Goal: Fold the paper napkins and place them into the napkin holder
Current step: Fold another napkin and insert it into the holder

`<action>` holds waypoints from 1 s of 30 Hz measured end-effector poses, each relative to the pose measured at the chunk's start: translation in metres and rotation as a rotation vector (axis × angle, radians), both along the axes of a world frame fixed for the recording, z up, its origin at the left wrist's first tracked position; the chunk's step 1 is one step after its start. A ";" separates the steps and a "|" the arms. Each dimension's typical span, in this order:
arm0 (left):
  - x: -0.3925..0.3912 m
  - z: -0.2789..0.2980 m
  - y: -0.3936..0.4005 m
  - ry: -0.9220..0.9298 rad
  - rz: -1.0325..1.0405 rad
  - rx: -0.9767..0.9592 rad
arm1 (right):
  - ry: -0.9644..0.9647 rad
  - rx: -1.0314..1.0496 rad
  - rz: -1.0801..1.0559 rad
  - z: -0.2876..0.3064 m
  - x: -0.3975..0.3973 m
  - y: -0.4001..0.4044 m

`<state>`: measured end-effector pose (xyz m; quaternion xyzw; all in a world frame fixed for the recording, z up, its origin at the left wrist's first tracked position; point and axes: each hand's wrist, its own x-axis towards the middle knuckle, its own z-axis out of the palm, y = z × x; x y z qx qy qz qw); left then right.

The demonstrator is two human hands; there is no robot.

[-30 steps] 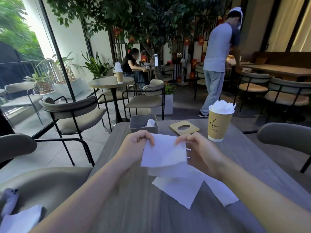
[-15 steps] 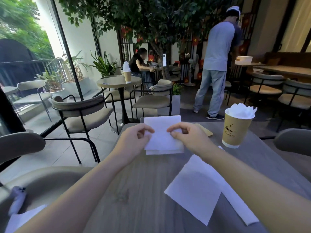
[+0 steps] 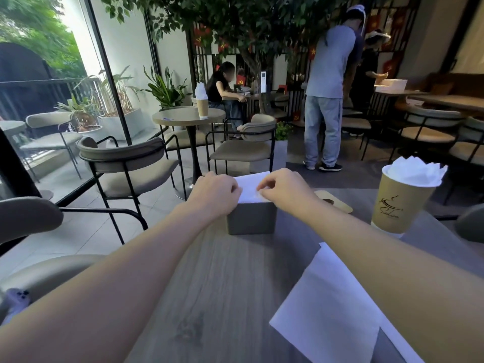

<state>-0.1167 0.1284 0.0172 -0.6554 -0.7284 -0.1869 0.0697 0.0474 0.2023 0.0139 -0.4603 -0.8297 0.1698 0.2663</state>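
Napkin holder (image 3: 251, 217) at twelve o'clock on the table (image 3: 222, 281), folded napkin (image 3: 252, 186) over its top, held between left hand (image 3: 215, 193) at eleven and right hand (image 3: 283, 189) at one. Coaster (image 3: 333, 203) just right of the holder, behind the right hand. Paper cup (image 3: 400, 205) at two o'clock, napkins in it. Flat napkins (image 3: 330, 310) at four o'clock, partly under the right forearm

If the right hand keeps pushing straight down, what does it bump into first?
Probably the grey napkin holder: the right hand pinches the folded napkin right above its opening, opposite the left hand.
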 end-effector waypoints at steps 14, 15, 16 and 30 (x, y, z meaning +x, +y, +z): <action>0.007 -0.004 0.006 0.137 0.046 -0.307 | -0.529 -0.022 0.064 0.007 -0.005 -0.009; 0.007 -0.004 0.007 0.112 0.055 -0.316 | -0.502 -0.041 0.049 0.008 -0.004 -0.009; 0.008 -0.003 0.007 0.093 0.058 -0.323 | -0.493 -0.047 0.057 0.007 -0.004 -0.008; 0.008 0.003 -0.008 -0.128 -0.049 0.164 | 0.036 0.151 0.135 0.009 0.020 -0.012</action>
